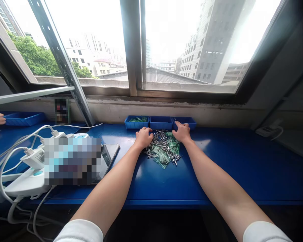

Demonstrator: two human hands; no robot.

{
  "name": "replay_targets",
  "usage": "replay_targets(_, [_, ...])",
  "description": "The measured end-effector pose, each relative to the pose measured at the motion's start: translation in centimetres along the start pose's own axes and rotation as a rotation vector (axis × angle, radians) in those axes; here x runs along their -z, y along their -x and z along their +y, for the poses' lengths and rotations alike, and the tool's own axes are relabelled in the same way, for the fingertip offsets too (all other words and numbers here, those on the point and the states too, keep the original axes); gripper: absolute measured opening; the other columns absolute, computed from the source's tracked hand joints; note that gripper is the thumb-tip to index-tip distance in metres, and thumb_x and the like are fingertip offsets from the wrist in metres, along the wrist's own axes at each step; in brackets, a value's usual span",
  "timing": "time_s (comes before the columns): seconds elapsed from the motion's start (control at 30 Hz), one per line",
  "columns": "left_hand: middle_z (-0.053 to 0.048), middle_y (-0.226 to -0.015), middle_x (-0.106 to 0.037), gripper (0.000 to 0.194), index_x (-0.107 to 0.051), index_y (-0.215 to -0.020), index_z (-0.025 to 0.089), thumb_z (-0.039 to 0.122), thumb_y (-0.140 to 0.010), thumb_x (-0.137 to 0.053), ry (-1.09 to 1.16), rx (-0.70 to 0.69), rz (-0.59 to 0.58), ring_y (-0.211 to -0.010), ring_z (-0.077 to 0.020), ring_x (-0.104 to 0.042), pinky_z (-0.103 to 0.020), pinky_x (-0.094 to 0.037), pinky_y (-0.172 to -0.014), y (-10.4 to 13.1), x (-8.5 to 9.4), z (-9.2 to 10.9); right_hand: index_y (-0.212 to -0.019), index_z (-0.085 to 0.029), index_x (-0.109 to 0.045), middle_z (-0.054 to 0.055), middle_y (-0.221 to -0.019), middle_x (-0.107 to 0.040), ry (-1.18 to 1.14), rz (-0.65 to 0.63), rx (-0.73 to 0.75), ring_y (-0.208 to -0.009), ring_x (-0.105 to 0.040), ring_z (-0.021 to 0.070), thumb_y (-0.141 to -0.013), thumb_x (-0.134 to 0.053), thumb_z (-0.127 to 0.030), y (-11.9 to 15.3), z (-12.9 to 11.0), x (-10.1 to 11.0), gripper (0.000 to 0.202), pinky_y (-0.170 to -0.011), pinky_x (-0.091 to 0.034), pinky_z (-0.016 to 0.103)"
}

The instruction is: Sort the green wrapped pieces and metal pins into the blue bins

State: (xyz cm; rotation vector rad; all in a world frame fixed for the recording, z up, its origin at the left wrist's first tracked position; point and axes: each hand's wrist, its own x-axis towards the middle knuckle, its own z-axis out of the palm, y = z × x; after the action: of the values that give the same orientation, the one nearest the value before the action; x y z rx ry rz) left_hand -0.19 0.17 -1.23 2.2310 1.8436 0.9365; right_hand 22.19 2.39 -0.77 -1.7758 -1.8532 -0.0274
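metal pins (161, 138) and green packets (162, 157) lie heaped between the worktop's (164, 188) front and back edges. the left hand (143, 138), fingers curled, is at the heap's left; the right hand (182, 133), fingers slightly parted, overlaps the rightmost blue bin (192, 124). i cannot tell whether either holds anything.
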Motion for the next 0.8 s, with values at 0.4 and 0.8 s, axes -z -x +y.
replay_targets(0.4, [-0.007, -0.111, -0.06, 0.025, -0.062, -0.098, 0.021, 0.03, -0.082, -0.046, 0.001, -0.001, -0.024, -0.11, -0.0261, -0.053, -0.045, -0.037, -0.094, 0.1, 0.3, 0.1, -0.134, -0.022, -0.048, 0.001, -0.138, -0.048, -0.065, -0.013, -0.035, -0.117, -0.038, 0.0284, -0.077, -0.05, -0.03, -0.6, 2.0, 0.2, 0.057, -0.098, -0.033, 0.042])
replay_targets(0.8, [-0.007, -0.111, -0.06, 0.024, -0.062, -0.097, 0.022, 0.031, -0.083, -0.046, 0.005, -0.025, -0.024, -0.11, -0.0257, -0.053, -0.044, -0.036, -0.095, 0.3, 0.3, 0.2, -0.139, -0.02, -0.041, 0.0, -0.144, -0.042, -0.045, -0.008, -0.023, -0.117, -0.037, 0.0287, -0.079, -0.047, -0.029, -0.4, 1.7, -0.2, 0.061, -0.096, -0.034, 0.042])
